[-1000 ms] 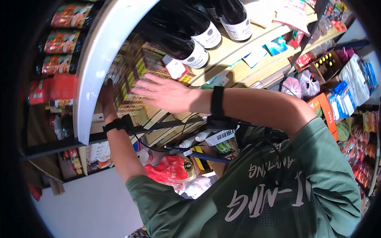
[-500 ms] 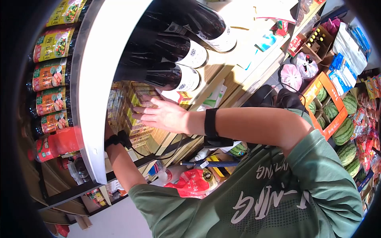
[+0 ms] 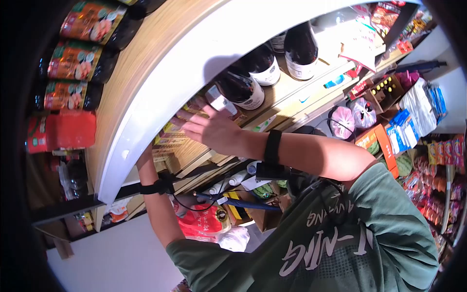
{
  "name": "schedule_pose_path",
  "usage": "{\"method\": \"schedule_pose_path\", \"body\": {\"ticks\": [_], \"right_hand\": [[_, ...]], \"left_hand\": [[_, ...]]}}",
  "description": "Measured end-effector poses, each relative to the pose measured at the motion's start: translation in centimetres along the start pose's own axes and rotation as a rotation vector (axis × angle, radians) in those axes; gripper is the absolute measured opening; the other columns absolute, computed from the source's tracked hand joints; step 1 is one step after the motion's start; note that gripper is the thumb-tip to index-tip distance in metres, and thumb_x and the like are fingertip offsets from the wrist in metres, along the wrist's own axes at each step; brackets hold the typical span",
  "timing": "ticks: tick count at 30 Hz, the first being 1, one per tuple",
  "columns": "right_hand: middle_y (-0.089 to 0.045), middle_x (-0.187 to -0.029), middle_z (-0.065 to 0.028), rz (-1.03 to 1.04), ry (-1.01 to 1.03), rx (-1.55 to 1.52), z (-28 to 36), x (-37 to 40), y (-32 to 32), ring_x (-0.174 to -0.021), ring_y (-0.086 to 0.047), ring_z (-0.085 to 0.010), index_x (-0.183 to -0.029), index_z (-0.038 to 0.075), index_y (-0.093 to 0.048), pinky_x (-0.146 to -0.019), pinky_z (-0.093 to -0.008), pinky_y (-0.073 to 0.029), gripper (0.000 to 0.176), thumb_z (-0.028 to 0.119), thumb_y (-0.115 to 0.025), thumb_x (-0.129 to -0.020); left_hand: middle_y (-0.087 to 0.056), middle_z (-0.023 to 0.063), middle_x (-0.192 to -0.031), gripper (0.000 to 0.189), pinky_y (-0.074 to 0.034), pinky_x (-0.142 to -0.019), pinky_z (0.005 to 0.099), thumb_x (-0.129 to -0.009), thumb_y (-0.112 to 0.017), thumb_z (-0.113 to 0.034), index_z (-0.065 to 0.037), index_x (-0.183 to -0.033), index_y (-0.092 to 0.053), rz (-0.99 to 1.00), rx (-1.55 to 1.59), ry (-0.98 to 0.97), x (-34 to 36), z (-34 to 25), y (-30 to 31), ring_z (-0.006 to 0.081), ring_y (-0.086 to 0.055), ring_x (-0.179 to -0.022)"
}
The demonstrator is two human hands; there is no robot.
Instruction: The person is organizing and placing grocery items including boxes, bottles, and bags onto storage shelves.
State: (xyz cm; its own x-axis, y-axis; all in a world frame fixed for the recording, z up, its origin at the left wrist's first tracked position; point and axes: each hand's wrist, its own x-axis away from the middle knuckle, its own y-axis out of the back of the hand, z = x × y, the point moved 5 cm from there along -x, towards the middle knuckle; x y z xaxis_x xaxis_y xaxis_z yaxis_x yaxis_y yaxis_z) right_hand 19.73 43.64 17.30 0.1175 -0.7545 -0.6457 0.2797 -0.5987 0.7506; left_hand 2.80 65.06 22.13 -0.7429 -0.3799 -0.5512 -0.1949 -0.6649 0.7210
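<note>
My right hand (image 3: 214, 130) is open, its fingers spread over a stack of small yellow cartons (image 3: 168, 138) on the shelf. Contact between the fingertips and the cartons is hard to judge. Of my left hand (image 3: 146, 156) only the wrist side shows; its fingers are hidden behind the white curved shelf edge (image 3: 160, 92) beside the same cartons. Next to my right fingers stands a box with a pale face (image 3: 220, 101). Just beyond it is a dark bottle with a white label (image 3: 245, 95), with several alike behind.
Overhead, the upper shelf holds sauce bottles (image 3: 73, 61) and a red pack (image 3: 63, 131). Below the shelf are a red bag (image 3: 202, 219) and a blue rod (image 3: 243, 202). Bagged goods (image 3: 343, 121) and an open carton of bottles (image 3: 384, 92) stand right. A cable hangs between my wrists.
The view has turned and shifted, bringing the white shelf edge across more of the bottles and cartons. My right hand, earlier flat on the cartons, now has its fingers spread and raised.
</note>
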Motion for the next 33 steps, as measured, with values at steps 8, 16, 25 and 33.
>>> {"method": "schedule_pose_path", "body": {"ticks": [8, 16, 25, 33], "right_hand": [[-0.053, -0.129, -0.0042, 0.204, 0.028, -0.139, 0.4, -0.5, 2.6, -0.136, -0.037, -0.0227, -0.112, 0.006, -0.061, -0.115, -0.0538, -0.022, 0.03, 0.014, -0.052, -0.085], [-0.049, -0.137, -0.0088, 0.09, 0.151, -0.108, -0.7, 0.7, -1.6, -0.131, -0.043, -0.0259, -0.123, 0.011, -0.057, -0.116, -0.0489, -0.022, 0.035, 0.019, -0.048, -0.09], [-0.039, -0.149, -0.008, 0.113, 0.127, -0.692, -2.4, -0.3, 1.1, -0.139, -0.034, -0.0252, -0.136, 0.012, -0.047, -0.115, -0.0472, -0.023, 0.044, 0.028, -0.05, -0.094], [-0.059, -0.128, -0.0119, -0.067, 0.19, -0.365, -2.1, -2.5, 5.0, -0.117, -0.056, -0.0277, -0.116, 0.012, -0.064, -0.101, -0.0425, -0.043, 0.035, 0.004, -0.055, -0.084]], "left_hand": [[-0.063, 0.0224, -0.101, 0.041, -0.044, -0.09, 0.0497, -0.074, -0.073, -0.015, 0.0, -0.11, -0.061, 0.06, 0.156, 0.095, 2.3, -6.5, 11.8, 0.0434, -0.058, -0.098], [-0.067, 0.0123, -0.107, 0.04, -0.047, -0.091, 0.0445, -0.068, -0.068, -0.004, -0.003, -0.108, -0.064, -0.128, 0.482, -0.043, 2.1, -12.6, 22.2, 0.0299, -0.062, -0.103], [-0.068, 0.0063, -0.105, 0.028, -0.048, -0.096, 0.0425, -0.065, -0.064, -0.004, -0.007, -0.091, -0.073, -0.036, 0.467, -0.054, 4.9, -15.4, 27.8, 0.0235, -0.061, -0.109], [-0.066, 0.0112, -0.107, 0.038, -0.051, -0.09, 0.0446, -0.064, -0.057, 0.003, -0.002, -0.101, -0.063, 0.111, 0.634, 0.004, 4.9, -14.5, 27.4, 0.0306, -0.062, -0.106]]}}
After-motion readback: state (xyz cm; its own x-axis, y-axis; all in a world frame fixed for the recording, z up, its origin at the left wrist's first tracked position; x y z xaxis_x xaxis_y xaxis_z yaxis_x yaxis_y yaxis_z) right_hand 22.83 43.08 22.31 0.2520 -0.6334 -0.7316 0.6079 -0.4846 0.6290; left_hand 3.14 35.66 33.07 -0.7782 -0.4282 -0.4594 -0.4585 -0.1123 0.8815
